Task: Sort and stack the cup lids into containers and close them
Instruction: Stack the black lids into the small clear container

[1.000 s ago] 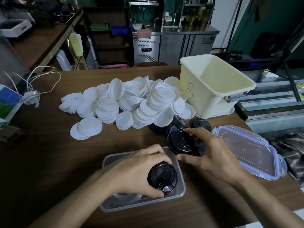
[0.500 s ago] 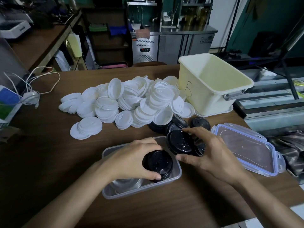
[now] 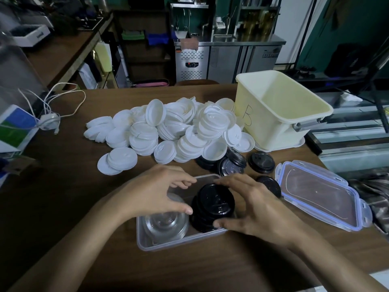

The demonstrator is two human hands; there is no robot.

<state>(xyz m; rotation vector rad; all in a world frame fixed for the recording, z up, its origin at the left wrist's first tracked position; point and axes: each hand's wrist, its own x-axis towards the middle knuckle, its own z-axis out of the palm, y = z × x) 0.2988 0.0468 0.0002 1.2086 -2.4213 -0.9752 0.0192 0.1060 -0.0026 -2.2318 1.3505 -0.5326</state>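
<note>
A clear rectangular container [image 3: 181, 239] sits on the table in front of me. Inside it, a stack of clear lids [image 3: 166, 224] lies on the left and a stack of black lids [image 3: 212, 205] on the right. My right hand [image 3: 252, 205] grips the top of the black stack, fingers on its far edge and thumb on its near edge. My left hand [image 3: 153, 192] hovers over the clear lids, its thumb tip touching the black stack's left side and its fingers loosely curved. A big pile of white lids [image 3: 179, 131] lies behind.
Loose black lids [image 3: 261, 162] lie between the white pile and the container. The container's blue-sealed lid [image 3: 322, 194] rests to the right. A cream bin marked B [image 3: 273, 127] stands at the back right. White cables [image 3: 50, 119] lie at the left edge.
My right hand has carried black lids from the loose group leftward onto the black stack in the container. My left hand has let go of that stack and drawn back to the left.
</note>
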